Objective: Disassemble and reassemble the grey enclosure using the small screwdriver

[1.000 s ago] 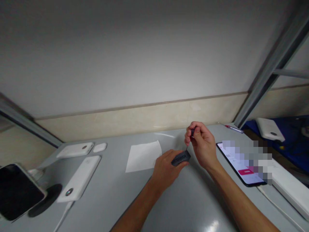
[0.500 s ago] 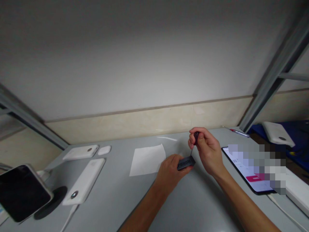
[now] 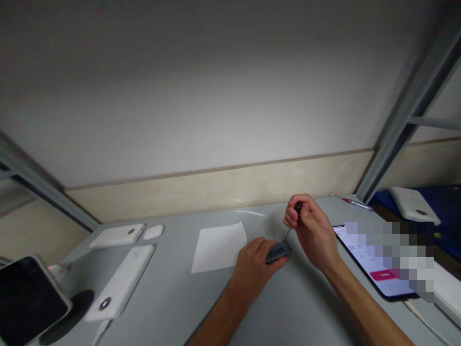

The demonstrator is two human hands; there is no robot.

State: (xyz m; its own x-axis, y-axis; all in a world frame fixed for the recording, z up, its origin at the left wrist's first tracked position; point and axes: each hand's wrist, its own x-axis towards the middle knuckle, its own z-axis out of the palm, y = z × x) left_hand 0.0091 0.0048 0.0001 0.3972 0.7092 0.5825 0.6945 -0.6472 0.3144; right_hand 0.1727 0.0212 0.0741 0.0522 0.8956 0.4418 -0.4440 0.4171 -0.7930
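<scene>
My left hand (image 3: 254,264) is closed around a dark grey slotted block (image 3: 278,252), low over the grey table (image 3: 173,298). Above the block's right end, my right hand (image 3: 311,230) grips the dark handle of a screwdriver (image 3: 298,207). The thin shaft slants down to the block's right end; whether its tip sits in a hole is too small to tell. White paper (image 3: 218,247) lies flat just left of my left hand.
White power banks (image 3: 124,283) and a small white case (image 3: 153,232) lie at the left, beside a black screen on a stand (image 3: 30,300). A lit phone (image 3: 382,274) with a cable lies right; a pen-like tool (image 3: 357,204) lies behind it.
The view has shifted slightly, so most things sit lower in the picture. The screwdriver handle leans further right, and the block is tilted a little differently in my left hand.
</scene>
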